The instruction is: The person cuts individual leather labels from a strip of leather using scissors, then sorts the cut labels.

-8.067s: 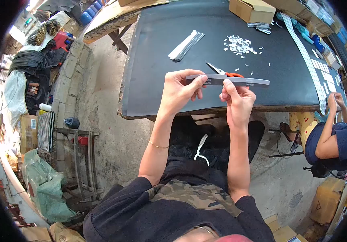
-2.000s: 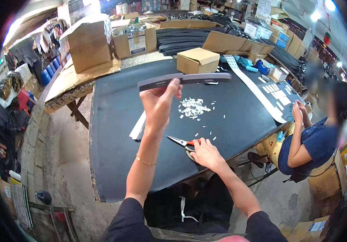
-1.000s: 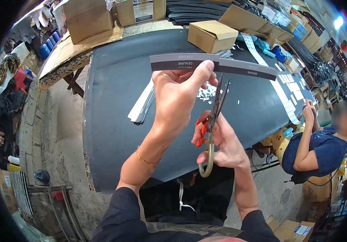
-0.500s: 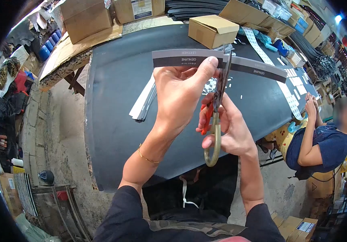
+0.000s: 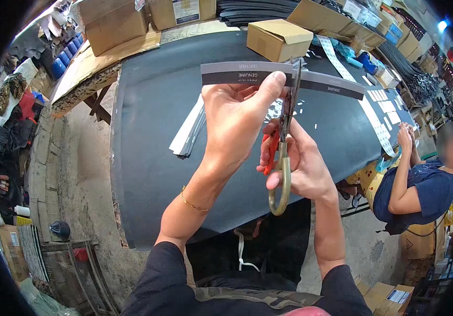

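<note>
While the left hand (image 5: 231, 118) pinches a gray-and-black "GENUINE LEATHER" label strip (image 5: 226, 69) running left to right above the dark tabletop (image 5: 152, 110), the right hand (image 5: 310, 171) grasps scissors (image 5: 288, 108), near-upright blades crossing the strip just right of that pinch.

The scissors (image 5: 289, 116) have dark metal blades (orange and dull olive handles, smooth), over a matt black tabletop (image 5: 173, 95).
</note>
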`<state>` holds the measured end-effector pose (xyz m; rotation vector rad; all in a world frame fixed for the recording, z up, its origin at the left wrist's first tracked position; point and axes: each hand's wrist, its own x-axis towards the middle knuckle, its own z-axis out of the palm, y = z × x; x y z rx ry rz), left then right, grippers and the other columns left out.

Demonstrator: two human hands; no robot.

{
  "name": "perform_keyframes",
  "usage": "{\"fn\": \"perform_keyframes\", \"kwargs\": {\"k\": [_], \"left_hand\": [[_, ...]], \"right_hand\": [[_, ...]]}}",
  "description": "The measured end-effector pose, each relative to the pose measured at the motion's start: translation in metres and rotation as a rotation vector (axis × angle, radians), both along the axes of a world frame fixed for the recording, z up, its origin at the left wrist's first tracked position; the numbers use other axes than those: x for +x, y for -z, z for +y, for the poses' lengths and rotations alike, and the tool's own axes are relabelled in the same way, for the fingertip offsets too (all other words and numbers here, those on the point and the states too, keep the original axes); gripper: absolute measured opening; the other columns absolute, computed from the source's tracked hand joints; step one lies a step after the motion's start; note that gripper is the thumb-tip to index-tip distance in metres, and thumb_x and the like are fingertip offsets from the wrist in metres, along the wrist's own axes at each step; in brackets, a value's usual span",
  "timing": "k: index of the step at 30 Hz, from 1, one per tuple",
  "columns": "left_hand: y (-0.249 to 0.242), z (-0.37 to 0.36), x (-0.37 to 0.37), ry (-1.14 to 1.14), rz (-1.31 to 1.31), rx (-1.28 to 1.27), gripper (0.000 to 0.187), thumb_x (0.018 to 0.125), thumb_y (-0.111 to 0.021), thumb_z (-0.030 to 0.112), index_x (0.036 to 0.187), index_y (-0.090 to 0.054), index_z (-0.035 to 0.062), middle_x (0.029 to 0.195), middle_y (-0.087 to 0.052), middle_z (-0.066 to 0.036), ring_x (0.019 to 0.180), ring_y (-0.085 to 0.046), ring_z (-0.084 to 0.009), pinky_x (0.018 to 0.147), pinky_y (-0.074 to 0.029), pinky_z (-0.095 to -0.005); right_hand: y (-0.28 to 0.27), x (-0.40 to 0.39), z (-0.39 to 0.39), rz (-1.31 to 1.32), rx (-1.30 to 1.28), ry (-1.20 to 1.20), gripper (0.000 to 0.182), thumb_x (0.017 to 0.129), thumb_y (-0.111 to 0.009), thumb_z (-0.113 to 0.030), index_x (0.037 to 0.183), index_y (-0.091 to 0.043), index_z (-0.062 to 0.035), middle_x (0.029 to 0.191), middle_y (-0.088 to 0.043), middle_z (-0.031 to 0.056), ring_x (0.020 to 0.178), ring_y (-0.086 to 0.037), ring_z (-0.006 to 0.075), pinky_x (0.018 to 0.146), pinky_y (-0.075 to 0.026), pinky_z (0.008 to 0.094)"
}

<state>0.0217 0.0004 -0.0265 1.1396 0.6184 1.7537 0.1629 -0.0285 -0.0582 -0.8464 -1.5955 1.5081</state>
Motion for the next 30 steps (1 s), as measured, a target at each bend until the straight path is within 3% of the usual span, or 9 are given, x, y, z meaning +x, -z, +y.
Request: {"fn": "perform_keyframes", "kwargs": {"k": [6,22,30], "left_hand": [[0.001,0.002,0.001,0.011,-0.001,-0.015,0.005,0.081,-0.066,0.002,0.083,-0.067,-0.0023,0.076,-0.065,-0.007,0.067,-0.056,-0.0125,0.059,-0.042,-0.0239],[0.007,0.011,-0.002,0.064,-0.001,-0.042,0.006,0.081,-0.067,0.005,0.082,-0.068,-0.001,0.076,-0.066,-0.008,0.066,-0.057,-0.0113,0.059,-0.042,-0.0246],[0.015,0.022,-0.001,0.075,0.004,-0.089,0.006,0.081,-0.066,0.005,0.084,-0.067,0.0,0.078,-0.067,-0.007,0.069,-0.059,-0.0126,0.057,-0.041,-0.0251]], "right_hand": [[0.003,-0.001,0.0,0.021,0.017,0.004,0.079,0.055,-0.09,-0.021,0.115,-0.043,-0.0038,0.081,-0.054,0.0046,0.077,-0.057,0.0133,0.064,-0.054,0.0275],[0.006,0.0,0.001,0.062,-0.009,0.04,0.076,0.057,-0.09,-0.028,0.114,-0.046,-0.0034,0.09,-0.054,0.0044,0.079,-0.054,0.0109,0.062,-0.051,0.0253],[0.009,0.002,0.008,0.036,-0.035,0.029,0.063,0.063,-0.086,-0.021,0.109,-0.047,-0.003,0.073,-0.056,0.0019,0.07,-0.058,0.0101,0.063,-0.052,0.0258]]}}
